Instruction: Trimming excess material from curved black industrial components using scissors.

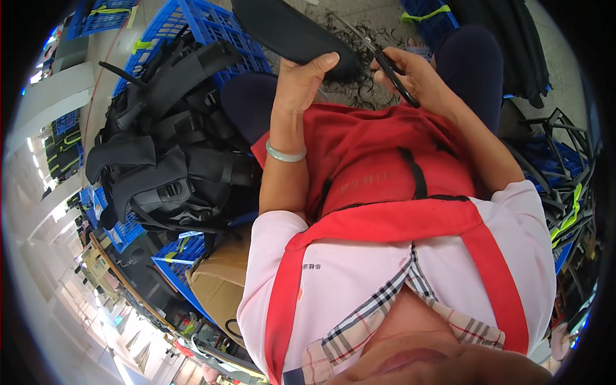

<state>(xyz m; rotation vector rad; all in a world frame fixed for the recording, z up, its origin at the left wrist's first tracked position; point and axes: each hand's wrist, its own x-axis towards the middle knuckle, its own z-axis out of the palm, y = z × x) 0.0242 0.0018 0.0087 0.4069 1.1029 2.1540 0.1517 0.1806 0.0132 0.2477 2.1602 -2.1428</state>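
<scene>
At the far left of the work area, a pile of black padded pieces (173, 167) with straps and buckles is lying heaped against an open-sided blue crate (192, 22). Below the pile, a brown cardboard box (221, 273) is standing close to the person's left side. The left hand (301, 80), with a pale bracelet (286, 155) encircling its wrist, is pinching the near end of a long black pad (285, 35); the thumb is pressing on the upper face, while the fingers are passing mostly out of sight behind it. The pad is extending up and to the left from this grip, above the lap and in front of the crate. Beyond the pad, dark clippings (374, 90) are lying scattered over the floor. The right hand (416, 76) is gripping black-handled scissors (389, 68), its fingers curling around the handles; the blades are pointing up and left, near the pad's edge, and their exact opening cannot be told. A red apron (378, 173) is covering the lap beneath both hands. At the far right, black fabric pieces (504, 42) are hanging in a stack, and below them black straps (577, 192) are lying tangled over another blue crate (555, 160).
</scene>
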